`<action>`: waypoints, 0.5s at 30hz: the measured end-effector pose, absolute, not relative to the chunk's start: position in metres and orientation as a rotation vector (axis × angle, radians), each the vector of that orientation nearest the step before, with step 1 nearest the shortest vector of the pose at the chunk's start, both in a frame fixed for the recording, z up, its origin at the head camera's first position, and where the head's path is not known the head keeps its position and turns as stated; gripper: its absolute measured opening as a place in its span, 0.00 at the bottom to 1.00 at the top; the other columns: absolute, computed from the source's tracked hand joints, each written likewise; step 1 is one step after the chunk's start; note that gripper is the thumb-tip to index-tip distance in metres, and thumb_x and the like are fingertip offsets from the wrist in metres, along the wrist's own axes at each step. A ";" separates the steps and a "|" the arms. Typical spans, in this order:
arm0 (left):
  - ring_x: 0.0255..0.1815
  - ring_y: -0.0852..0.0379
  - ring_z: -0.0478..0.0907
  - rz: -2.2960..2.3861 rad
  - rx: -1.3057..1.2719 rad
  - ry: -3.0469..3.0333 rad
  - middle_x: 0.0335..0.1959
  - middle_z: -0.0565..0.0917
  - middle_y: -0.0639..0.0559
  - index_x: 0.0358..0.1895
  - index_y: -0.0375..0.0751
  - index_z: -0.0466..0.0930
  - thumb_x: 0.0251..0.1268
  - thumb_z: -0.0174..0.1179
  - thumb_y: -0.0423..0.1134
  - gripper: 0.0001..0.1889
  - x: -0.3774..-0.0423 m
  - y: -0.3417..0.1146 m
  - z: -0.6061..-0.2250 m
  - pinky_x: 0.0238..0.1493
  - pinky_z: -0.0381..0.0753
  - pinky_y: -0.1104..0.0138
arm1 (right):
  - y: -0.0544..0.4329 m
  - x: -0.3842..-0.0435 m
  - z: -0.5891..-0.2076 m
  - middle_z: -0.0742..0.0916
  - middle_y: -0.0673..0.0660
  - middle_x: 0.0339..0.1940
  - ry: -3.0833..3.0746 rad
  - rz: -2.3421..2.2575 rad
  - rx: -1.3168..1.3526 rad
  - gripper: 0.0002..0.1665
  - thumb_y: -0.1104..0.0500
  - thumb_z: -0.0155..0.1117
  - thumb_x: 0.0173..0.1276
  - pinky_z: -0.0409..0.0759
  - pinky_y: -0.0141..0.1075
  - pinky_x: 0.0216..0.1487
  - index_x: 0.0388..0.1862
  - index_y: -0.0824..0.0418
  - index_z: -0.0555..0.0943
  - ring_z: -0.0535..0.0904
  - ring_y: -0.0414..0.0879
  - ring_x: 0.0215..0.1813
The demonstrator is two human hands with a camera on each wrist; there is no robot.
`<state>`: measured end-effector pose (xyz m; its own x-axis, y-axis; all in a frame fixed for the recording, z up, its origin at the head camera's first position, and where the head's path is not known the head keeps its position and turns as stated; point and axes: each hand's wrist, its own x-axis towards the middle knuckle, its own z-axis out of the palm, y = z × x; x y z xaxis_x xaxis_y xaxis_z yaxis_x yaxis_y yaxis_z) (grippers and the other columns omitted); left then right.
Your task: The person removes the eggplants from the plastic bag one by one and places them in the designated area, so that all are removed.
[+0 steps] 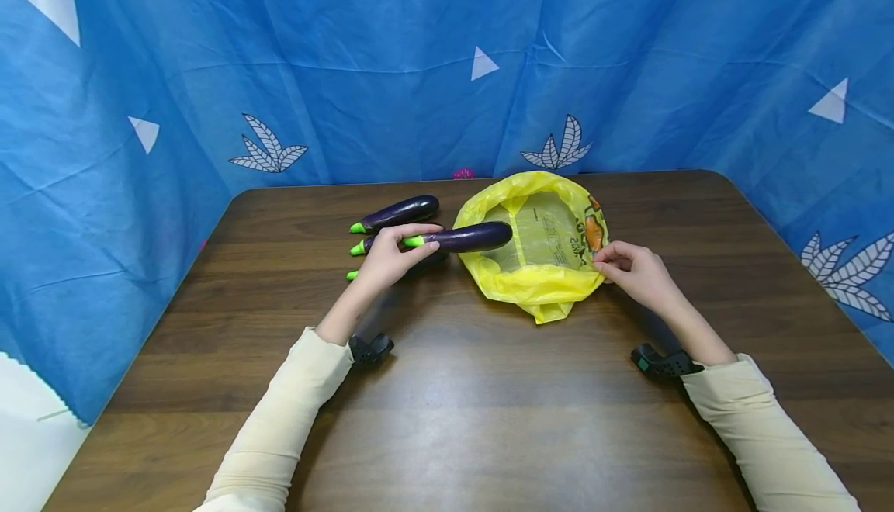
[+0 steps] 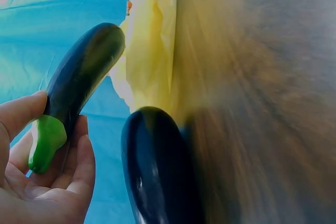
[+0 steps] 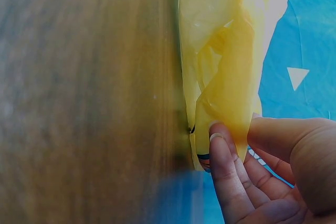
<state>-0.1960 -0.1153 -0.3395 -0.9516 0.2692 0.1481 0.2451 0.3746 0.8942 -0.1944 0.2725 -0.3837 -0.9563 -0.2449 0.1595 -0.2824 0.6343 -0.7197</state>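
Observation:
My left hand [image 1: 393, 254] holds an eggplant [image 1: 477, 237] by its green stem end, thumb on one side and fingers on the other. The eggplant's rounded dark end overlaps the left rim of a yellow plastic bag [image 1: 552, 283], which stands with its mouth spread wide. At the bag's right rim, my right hand [image 1: 632, 271] pinches the plastic between thumb and fingers, as the right wrist view also shows. Behind the left hand lies another eggplant [image 1: 405, 212]. Two more, with stem ends [image 1: 358, 248] showing to the left, are partly hidden by that hand.
The brown wooden table [image 1: 475, 419] carries the bag and eggplants near its far edge. Right behind that edge hangs a blue curtain [image 1: 391, 54] with white triangles and leaf prints. A black wrist strap [image 1: 372, 349] sits at the left cuff, another at the right.

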 end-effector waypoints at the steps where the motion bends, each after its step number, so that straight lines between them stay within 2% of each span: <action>1: 0.28 0.58 0.65 1.678 0.484 2.591 0.46 0.81 0.47 0.53 0.37 0.80 0.63 0.62 0.38 0.17 -0.194 -0.117 -0.340 0.27 0.63 0.70 | 0.273 -0.194 -0.384 0.82 0.60 0.31 -2.799 1.247 0.448 0.08 0.63 0.60 0.68 0.78 0.32 0.27 0.40 0.69 0.79 0.78 0.53 0.29; 4: 0.38 0.57 0.68 1.695 0.465 2.597 0.50 0.80 0.51 0.52 0.41 0.82 0.62 0.63 0.41 0.16 -0.199 -0.124 -0.355 0.32 0.66 0.69 | 0.274 -0.195 -0.383 0.82 0.60 0.31 -2.799 1.249 0.442 0.08 0.63 0.60 0.68 0.78 0.32 0.28 0.40 0.69 0.79 0.78 0.53 0.29; 7: 0.41 0.57 0.69 1.689 0.454 2.614 0.51 0.80 0.52 0.51 0.42 0.83 0.61 0.64 0.41 0.16 -0.198 -0.128 -0.358 0.36 0.68 0.68 | 0.275 -0.195 -0.383 0.82 0.60 0.31 -2.795 1.243 0.448 0.08 0.63 0.60 0.68 0.78 0.31 0.28 0.40 0.69 0.79 0.78 0.54 0.29; 15: 0.29 0.56 0.67 1.658 0.422 2.624 0.41 0.81 0.49 0.52 0.40 0.82 0.62 0.63 0.40 0.16 -0.182 -0.138 -0.353 0.27 0.67 0.69 | 0.274 -0.195 -0.385 0.82 0.60 0.31 -2.800 1.241 0.446 0.08 0.63 0.60 0.68 0.77 0.32 0.27 0.40 0.69 0.79 0.78 0.52 0.28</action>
